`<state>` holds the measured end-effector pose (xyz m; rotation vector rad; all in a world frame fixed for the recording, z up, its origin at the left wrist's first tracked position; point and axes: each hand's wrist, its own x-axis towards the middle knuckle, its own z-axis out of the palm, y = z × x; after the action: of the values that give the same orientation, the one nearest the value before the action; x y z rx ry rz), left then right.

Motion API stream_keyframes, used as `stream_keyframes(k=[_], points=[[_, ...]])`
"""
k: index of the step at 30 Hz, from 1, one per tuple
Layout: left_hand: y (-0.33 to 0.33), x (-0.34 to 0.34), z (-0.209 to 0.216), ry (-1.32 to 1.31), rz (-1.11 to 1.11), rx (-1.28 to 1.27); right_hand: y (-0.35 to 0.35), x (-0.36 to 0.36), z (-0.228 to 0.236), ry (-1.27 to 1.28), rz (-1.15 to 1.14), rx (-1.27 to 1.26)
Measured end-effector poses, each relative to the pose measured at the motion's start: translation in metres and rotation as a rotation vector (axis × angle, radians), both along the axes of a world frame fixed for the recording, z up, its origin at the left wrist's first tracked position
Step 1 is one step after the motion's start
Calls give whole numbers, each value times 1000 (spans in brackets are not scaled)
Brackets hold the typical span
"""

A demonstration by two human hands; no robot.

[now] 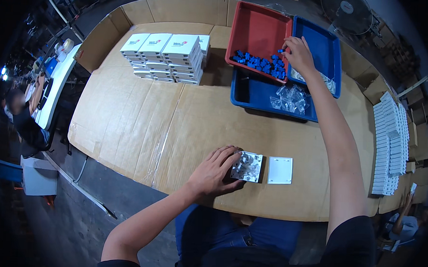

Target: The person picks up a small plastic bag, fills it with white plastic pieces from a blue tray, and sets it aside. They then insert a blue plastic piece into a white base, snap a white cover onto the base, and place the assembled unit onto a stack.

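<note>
My left hand is wrapped round the left side of an uncovered square white plastic box near the table's front edge. Pale moulded parts show inside it. Just right of the box lies a flat square white cover, apart from it. Far forward, my right hand hovers over the edge between the red tray and a blue tray. Its fingertips pinch a small blue plastic piece. Many similar blue pieces lie heaped in the red tray's near end.
Stacks of white boxes stand at the back left. A lower blue tray holds clear plastic bags. White pieces are stacked at the right. Cardboard walls edge the table. People work at far left and lower right.
</note>
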<state>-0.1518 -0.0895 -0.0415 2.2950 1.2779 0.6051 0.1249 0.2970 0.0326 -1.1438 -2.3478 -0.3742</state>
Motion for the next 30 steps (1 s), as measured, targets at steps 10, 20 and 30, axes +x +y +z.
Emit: stream_keyframes(k=[10,20,30], points=[[-4,3,4,-17,15,39,-204,-18,103,278,455,656],[-13,9,10,0,32,58,-302,-8,103,1330,424,-614],[-9,6,1,-23,107,-18,-335,-8,-3,1648,124,-1071]])
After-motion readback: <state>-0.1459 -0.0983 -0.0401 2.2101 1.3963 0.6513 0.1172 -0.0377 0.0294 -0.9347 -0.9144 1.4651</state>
